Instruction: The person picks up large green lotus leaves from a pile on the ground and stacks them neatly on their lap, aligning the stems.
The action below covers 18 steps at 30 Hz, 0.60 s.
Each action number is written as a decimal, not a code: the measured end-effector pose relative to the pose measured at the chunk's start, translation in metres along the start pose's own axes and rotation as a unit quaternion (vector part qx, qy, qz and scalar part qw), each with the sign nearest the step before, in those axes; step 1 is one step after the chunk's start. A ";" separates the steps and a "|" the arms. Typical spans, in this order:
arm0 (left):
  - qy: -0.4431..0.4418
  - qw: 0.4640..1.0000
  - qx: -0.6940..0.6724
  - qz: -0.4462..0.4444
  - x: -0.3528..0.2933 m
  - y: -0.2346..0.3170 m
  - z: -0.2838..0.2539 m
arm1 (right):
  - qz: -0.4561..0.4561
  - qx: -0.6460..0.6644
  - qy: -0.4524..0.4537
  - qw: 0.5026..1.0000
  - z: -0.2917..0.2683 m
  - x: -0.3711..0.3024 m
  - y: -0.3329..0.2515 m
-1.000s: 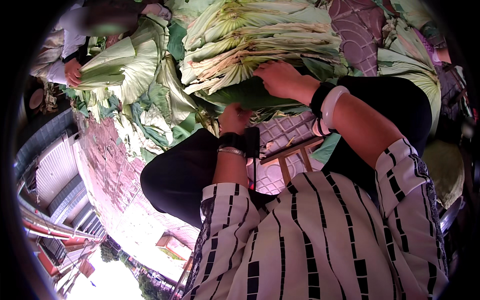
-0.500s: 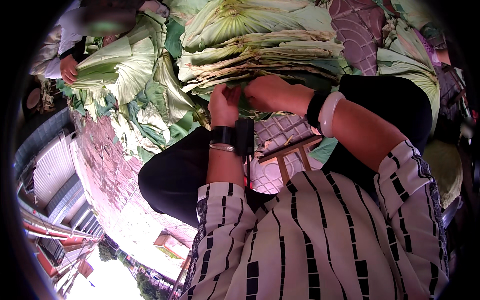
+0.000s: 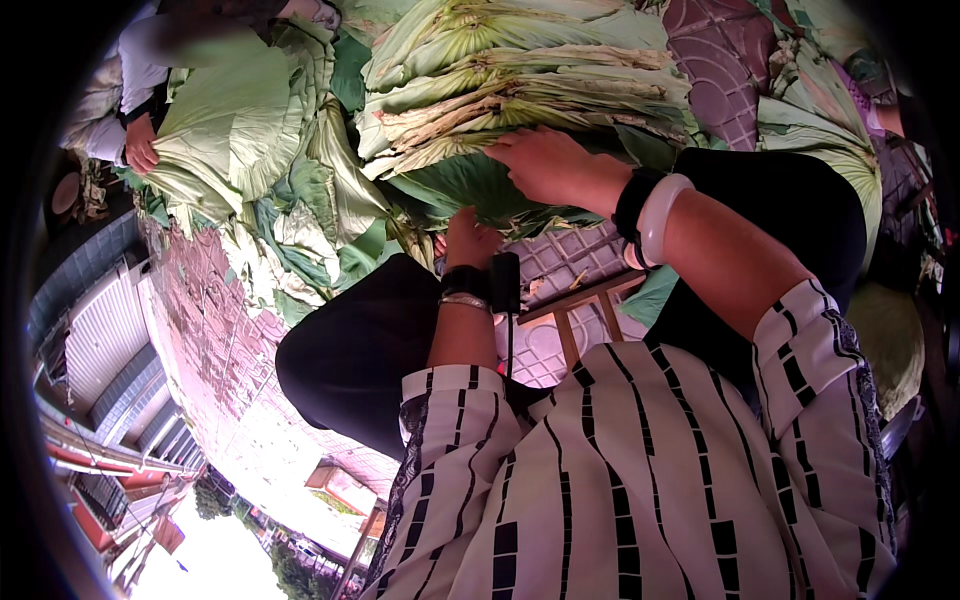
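A thick stack of large folded lotus leaves (image 3: 540, 85), pale green with browned edges, lies in front of me. At its near side a darker green lotus leaf (image 3: 465, 185) is spread toward me. My left hand (image 3: 472, 240) is at this leaf's near edge, its fingers curled and partly hidden, apparently gripping it. My right hand (image 3: 550, 165) lies on the near side of the stack, fingers stretched to the left over the leaves. The two hands are apart.
At the left, another person's hand (image 3: 140, 145) holds a large pale leaf bundle (image 3: 225, 120). Loose leaves (image 3: 310, 250) lie on the paving beside my left knee. A wooden frame (image 3: 585, 310) stands between my legs. More leaves (image 3: 815, 140) lie at the right.
My left hand has moved toward me and slightly right, away from my right hand. The dark green leaf now shows spread below the stack. The other person's leaf bundle has opened wider.
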<state>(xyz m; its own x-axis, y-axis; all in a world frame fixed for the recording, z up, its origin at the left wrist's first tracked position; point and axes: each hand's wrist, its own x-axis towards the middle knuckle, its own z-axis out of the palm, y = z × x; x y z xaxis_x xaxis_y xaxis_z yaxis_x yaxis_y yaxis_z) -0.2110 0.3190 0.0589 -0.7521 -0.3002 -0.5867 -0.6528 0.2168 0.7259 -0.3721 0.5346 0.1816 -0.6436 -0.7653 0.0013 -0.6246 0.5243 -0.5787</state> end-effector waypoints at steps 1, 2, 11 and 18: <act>0.006 0.999 0.003 0.034 0.003 -0.007 0.001 | -0.001 0.001 0.000 1.000 0.001 0.000 0.000; 0.020 0.997 0.008 0.071 0.002 -0.009 -0.007 | -0.006 0.008 -0.008 1.000 -0.003 0.004 -0.008; 0.021 0.826 -0.499 -0.263 -0.022 0.104 0.005 | 0.047 0.001 -0.127 0.991 -0.010 -0.001 0.000; -0.020 0.836 -0.510 -0.202 -0.005 0.099 -0.002 | 0.037 0.009 -0.109 0.993 -0.010 0.000 -0.002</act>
<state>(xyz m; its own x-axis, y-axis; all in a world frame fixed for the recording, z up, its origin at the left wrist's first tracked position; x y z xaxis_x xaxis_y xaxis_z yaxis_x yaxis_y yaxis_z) -0.2720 0.3404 0.1342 -0.5056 -0.1217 -0.8541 -0.4528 -0.8052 0.3828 -0.3749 0.5372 0.1913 -0.5752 -0.7884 -0.2179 -0.5701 0.5774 -0.5844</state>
